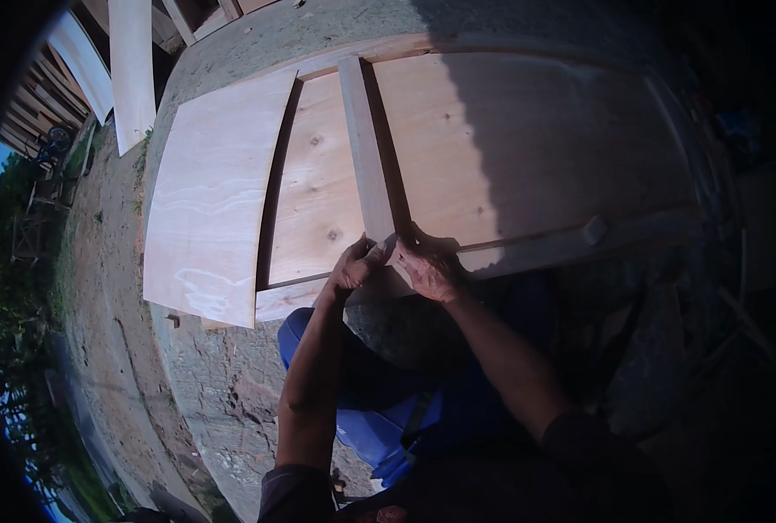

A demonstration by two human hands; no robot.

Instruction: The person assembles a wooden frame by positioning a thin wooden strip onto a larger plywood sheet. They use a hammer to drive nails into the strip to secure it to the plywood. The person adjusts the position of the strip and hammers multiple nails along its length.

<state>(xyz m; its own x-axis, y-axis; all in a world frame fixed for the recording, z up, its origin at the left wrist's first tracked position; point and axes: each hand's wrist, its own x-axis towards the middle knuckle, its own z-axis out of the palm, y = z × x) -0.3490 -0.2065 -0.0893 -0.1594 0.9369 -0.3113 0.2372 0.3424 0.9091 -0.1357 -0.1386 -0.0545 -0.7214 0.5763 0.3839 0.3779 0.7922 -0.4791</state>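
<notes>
Crosspiece (366, 148), near end between left hand (357, 266) and right hand (431, 269); both pinched on it.

The left hand (357, 268) and right hand (429, 270) cover the near end of the wooden crossbar (364, 148), and how the fingers close beneath it cannot be seen. Deep shadow swallows the right end of the wooden frame (693, 187). What the small pale lump (595, 229) on the near rail (527, 253) is cannot be told. The top edge cuts off the pale board (131, 78) at upper left; the lower edge crops the dark left sleeve (296, 492).
</notes>
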